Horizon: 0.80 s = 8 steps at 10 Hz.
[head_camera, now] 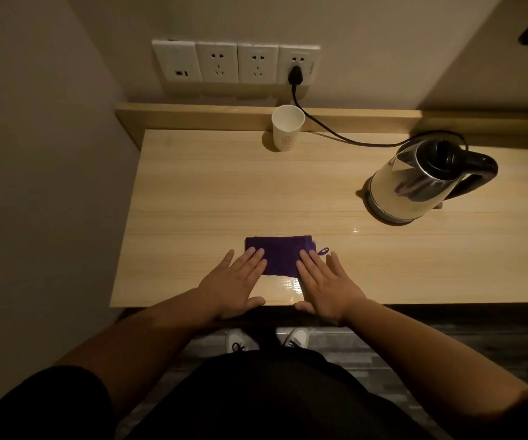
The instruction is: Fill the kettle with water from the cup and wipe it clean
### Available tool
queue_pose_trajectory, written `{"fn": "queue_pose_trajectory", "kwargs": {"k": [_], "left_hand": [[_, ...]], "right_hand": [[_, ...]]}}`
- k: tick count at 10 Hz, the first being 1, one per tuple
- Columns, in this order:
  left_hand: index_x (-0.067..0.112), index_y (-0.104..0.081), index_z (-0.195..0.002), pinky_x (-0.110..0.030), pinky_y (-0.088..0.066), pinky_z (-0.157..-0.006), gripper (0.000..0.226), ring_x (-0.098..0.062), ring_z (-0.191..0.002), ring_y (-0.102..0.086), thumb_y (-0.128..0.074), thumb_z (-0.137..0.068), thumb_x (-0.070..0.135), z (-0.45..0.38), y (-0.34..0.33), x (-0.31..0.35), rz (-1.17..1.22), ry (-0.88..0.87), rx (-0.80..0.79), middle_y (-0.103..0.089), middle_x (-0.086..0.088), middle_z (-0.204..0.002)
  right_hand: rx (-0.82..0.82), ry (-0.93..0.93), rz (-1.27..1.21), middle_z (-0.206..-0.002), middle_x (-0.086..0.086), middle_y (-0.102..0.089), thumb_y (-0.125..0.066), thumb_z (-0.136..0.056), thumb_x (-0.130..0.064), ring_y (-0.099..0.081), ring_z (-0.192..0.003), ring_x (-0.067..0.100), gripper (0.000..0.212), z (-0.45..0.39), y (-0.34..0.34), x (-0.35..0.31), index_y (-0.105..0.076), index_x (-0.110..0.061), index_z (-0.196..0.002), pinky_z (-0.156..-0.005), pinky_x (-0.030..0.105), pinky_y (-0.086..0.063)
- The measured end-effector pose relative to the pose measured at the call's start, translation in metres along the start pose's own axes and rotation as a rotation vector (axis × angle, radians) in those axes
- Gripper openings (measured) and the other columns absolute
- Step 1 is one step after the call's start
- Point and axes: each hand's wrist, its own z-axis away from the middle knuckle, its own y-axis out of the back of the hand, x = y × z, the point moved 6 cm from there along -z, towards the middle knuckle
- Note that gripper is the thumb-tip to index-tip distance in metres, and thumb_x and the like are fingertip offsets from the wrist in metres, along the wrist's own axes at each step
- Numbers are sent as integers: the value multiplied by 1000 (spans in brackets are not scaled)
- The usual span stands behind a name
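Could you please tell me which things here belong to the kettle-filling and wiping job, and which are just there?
For the job: kettle, cup, purple cloth under the fingertips of the left hand and right hand.

Just there: wall sockets, plug, cord, desk.
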Motion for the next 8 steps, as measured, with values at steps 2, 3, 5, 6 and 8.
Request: {"fn": "queue_pose_trajectory", "kwargs": {"k": [2, 3, 5, 6, 8], "left_hand": [[15, 13, -151, -48, 10, -115, 85, -19, -142, 25, -22, -93, 67, -1, 2, 1, 44, 12, -28, 26, -5, -156], [15, 12, -152, -48, 9, -116, 85, -19, -143, 23, -25, -94, 66, -1, 3, 1, 47, 13, -30, 25, -5, -157], [15, 7, -153, -47, 5, -115, 82, -20, -145, 17, -36, -96, 56, -2, 9, 0, 37, 7, -13, 21, -5, -158], [15, -10, -154, -44, -6, -116, 69, -23, -147, -1, -39, -98, 45, 4, 20, 1, 108, 22, 65, 1, -7, -162], [23, -52, -128, -37, -49, -80, 41, -21, -95, -59, -39, -96, 44, 16, 56, -2, 420, 153, 154, -64, -2, -116]], "right_hand": [[-70, -32, -14, -162, 15, 18, -14, -94, -71, 18, -149, 31, 90, -1, 5, -1, 10, -8, -154, -115, 60, 10], [-87, -50, -64, -162, 15, 16, -19, -96, -68, 17, -149, 29, 88, -4, 8, -2, 8, -8, -154, -116, 58, 9], [-94, -71, -122, -164, 13, 13, -28, -97, -63, 14, -149, 28, 85, -5, 14, -2, 3, -10, -155, -117, 57, 6], [-105, -84, -177, -165, 10, 7, -38, -98, -59, 9, -151, 27, 82, -3, 25, -2, -2, -13, -156, -118, 56, 3], [185, -143, -433, -121, 4, -63, -51, -96, -39, -60, -106, 22, 32, 8, 76, 13, -55, -23, -123, -87, 36, -51]]}}
